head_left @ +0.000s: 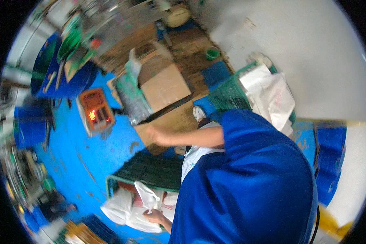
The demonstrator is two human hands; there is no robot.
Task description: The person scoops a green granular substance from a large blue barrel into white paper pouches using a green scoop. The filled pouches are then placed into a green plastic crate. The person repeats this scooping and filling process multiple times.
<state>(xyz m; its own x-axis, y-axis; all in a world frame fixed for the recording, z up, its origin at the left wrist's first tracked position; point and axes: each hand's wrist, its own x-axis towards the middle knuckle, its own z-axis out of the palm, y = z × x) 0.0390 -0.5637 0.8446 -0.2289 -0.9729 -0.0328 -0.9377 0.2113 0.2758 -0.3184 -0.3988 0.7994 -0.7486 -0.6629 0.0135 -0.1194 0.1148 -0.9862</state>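
Note:
My left hand [153, 216], low in the view, is closed on a white plastic bag [148, 196], with its fingers at the plastic. White bags lie bunched at the front of a dark green crate [147, 171], and something reddish shows between them. My right hand [157, 136] reaches out from a blue sleeve over the brown board on the floor. Motion smears its fingers, so their pose is unclear. The nearest thing to it is a dark tray with a cardboard box [166, 87] and crumpled green and clear plastic [130, 95].
An orange scale [95, 110] with a lit red display stands on the blue floor [77, 154]. A green mesh basket [230, 94] holding a white sack [268, 91] stands by the white wall. Blue tubs [30, 127] line the left side. A small green cup [212, 53] sits farther back.

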